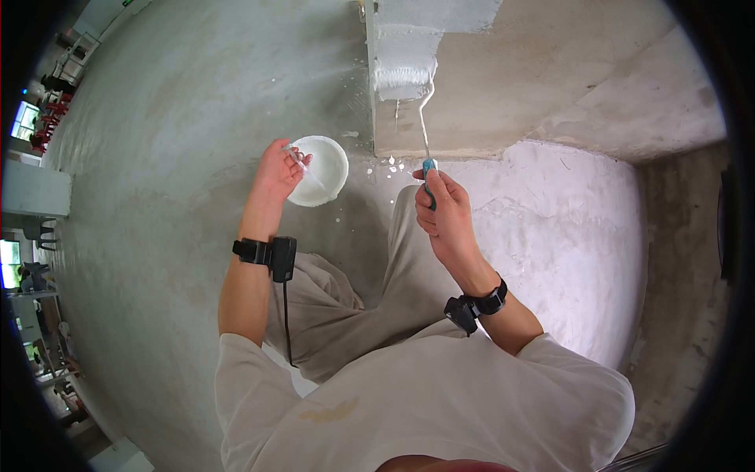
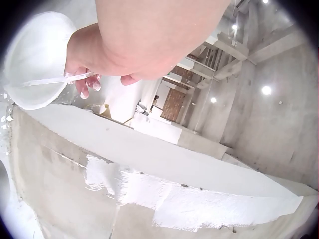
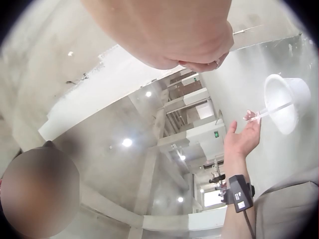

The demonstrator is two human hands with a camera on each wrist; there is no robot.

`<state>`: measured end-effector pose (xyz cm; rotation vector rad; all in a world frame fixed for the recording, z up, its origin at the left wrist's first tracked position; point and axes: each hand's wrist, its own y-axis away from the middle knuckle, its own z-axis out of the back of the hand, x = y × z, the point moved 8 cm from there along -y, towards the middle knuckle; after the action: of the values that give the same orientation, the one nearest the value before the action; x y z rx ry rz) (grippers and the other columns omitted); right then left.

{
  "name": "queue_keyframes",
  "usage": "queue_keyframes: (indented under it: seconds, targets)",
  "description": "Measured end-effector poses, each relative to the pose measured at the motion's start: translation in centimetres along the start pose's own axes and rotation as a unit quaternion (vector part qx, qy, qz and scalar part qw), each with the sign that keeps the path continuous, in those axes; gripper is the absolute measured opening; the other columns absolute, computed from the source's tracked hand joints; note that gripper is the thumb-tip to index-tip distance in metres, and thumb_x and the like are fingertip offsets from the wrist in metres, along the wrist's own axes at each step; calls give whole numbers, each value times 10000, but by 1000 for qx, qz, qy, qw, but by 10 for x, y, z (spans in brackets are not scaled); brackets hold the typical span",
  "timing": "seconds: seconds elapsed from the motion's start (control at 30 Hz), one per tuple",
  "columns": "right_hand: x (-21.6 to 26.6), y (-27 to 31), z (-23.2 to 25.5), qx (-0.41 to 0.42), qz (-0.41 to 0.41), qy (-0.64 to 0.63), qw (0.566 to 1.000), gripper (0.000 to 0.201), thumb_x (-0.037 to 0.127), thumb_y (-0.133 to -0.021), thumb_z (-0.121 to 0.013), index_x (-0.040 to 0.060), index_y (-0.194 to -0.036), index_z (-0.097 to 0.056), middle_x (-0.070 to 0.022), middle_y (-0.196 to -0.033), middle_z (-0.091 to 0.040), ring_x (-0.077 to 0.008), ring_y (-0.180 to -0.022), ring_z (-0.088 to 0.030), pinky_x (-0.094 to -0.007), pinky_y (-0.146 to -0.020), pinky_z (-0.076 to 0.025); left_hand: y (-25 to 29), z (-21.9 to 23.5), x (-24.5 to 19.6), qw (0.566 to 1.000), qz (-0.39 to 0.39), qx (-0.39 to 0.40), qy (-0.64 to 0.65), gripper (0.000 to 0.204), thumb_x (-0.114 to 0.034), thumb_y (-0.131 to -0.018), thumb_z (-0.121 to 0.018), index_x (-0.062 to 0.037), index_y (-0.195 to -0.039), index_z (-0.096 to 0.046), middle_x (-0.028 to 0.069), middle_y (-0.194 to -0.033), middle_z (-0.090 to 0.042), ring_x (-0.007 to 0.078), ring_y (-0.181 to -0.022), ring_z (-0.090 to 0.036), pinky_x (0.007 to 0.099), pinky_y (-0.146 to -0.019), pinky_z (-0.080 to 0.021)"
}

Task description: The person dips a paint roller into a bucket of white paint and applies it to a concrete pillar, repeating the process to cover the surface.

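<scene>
My right hand grips the teal handle of a paint roller. Its white sleeve lies against a grey concrete wall block, at the foot of a fresh white stripe. My left hand holds a white paint bucket by its thin wire handle, out to the left of the roller. In the left wrist view the fingers curl round that wire beside the bucket. The right wrist view shows the left hand and the bucket, but the roller is hidden there.
Bare concrete floor spreads to the left. A white-coated patch covers the floor to the right of my legs. White drips dot the floor at the wall's foot. Furniture stands far off at the left edge.
</scene>
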<state>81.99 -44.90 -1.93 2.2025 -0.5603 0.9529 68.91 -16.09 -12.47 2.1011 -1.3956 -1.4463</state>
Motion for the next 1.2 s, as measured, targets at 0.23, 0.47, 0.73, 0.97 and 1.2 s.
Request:
queue_keyframes:
  seconds: [0.23,0.47,0.73,0.97,1.2]
  targets:
    - [32,22,-22,16,46,2,999,248,270,-1005,-462,36,-1025,-545,43,-655,-410,-19,-457,-265,-208,-398,-171,0,0,-2,1000,-9,-3,3,289,-267,-895,-526,22,-912,-539,114,-841,-601,270,-869,-612,339,-840,-502]
    - [59,31,-36,24,76,2,997,260,273,-1001,-468,33,-1048,-556,46,-656,-408,-21,-453,-268,-208,-397,-176,1,0,-1,1000,-6,-7,3,296,-272,-902,-522,24,-902,-524,118,-817,-584,281,-854,-605,360,-848,-507]
    - [21,14,-5,11,21,-21,1000,256,272,-999,-480,31,-1042,-553,42,-671,-422,-14,-465,-254,-199,-403,-182,3,-2,1,1000,2,-12,6,292,-267,-907,-517,24,-896,-513,118,-823,-575,278,-864,-600,357,-858,-504]
    - [-18,-7,21,-11,-25,-33,999,238,260,-995,-491,30,-1022,-543,37,-671,-432,-13,-462,-260,-201,-397,-179,6,-5,2,1000,6,0,-2,297,-271,-906,-516,25,-916,-522,122,-860,-586,273,-894,-597,350,-863,-497]
    - [-55,-39,46,-20,-61,-50,997,234,247,-997,-485,15,-1011,-510,32,-669,-439,-22,-471,-286,-198,-397,-201,9,-8,-1,1000,1,-6,-2,293,-268,-900,-526,25,-914,-523,121,-857,-586,279,-894,-600,355,-866,-500]
